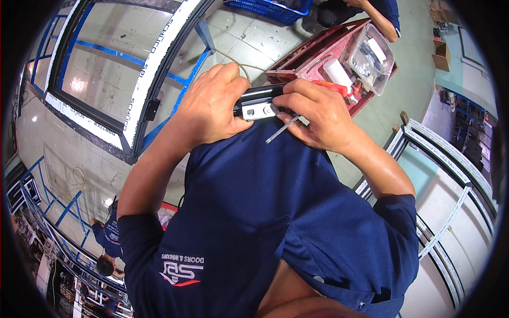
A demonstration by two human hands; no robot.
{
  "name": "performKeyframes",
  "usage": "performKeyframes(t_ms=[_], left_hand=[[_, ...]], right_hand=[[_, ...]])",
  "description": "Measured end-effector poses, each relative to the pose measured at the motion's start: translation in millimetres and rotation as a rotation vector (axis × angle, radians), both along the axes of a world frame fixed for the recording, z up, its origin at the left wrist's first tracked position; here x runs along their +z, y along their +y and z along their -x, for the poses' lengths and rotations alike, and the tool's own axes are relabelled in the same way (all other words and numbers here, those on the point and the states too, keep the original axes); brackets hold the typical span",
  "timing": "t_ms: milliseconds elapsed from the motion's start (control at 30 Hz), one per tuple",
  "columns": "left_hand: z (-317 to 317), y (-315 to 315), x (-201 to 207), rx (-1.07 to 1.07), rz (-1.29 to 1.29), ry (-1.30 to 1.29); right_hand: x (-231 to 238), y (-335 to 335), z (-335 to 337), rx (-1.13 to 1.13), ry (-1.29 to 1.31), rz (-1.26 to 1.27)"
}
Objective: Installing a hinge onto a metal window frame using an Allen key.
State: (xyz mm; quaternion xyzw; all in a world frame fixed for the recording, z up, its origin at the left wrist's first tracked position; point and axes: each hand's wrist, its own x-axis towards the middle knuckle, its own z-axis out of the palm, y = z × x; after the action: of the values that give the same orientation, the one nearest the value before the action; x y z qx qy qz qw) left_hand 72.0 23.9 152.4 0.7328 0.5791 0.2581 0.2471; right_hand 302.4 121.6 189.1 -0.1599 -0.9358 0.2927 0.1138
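My left hand (212, 106) and my right hand (313, 114) are raised close in front of my dark blue shirt (254, 212). Together they grip a short black metal fitting (260, 94) with a silver plate and screws on its face. The left hand clasps the fitting's left end. The right hand covers its right end and also pinches a thin silver key-like tool (283, 130), which points down and to the left below the fitting.
A red tray (366, 95) behind the hands holds a clear plastic box of hardware (371, 55), a white tube (336, 71) and a red-handled tool (331, 87). A large black window frame (159, 58) lies on blue trestles at left. White curved frames (450, 153) stand at right. A blue crate (268, 8) and another person's arm (382, 18) are beyond.
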Motion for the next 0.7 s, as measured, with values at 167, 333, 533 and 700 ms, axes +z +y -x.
performKeyframes(t_ms=[167,333,533,700], left_hand=[[-0.2,-0.3,-1.7,-0.008,0.02,0.0],[-0.3,0.3,-4.6,-0.031,0.062,-0.037],[6.0,3.3,-14.2,-0.122,0.248,-0.052],[6.5,4.2,-24.7,-0.219,0.472,-0.204]], right_hand=[[-0.3,4.5,0.6,0.024,-0.041,-0.043],[-3.5,2.4,-2.3,0.021,-0.075,0.093],[-15.8,7.8,1.5,-0.053,-0.101,0.305],[-18.5,18.9,7.5,-0.102,-0.231,0.512]])
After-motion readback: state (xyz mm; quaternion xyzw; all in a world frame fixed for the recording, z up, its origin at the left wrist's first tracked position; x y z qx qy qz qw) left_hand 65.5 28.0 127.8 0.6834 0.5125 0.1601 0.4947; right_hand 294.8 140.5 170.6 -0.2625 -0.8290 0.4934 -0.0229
